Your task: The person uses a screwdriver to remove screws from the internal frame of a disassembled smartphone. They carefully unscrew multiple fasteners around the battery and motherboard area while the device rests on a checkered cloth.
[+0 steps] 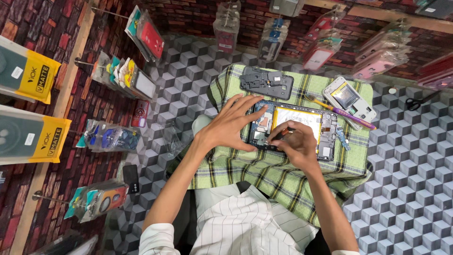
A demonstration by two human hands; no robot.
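1. Green plaid cloth [264, 174]: soft work pad spread over the cube-patterned surface.
2. Opened phone [297, 127], centre of cloth: back removed, pale battery and circuit board bare. Judged light, stiff, fragile inside; best held by the outer frame edges.
3. Dark back cover [266, 82] at 12 o'clock; second opened handset [350, 99] at 2 o'clock.
4. Left hand [231, 125], 9 o'clock: fingers spread wide, tips pressing the phone's frame.
5. Right hand [297, 146], 6 o'clock: fingers pinched on a small dark tool [281, 133].
6. Purple-handled brush [342, 112] at 3 o'clock.
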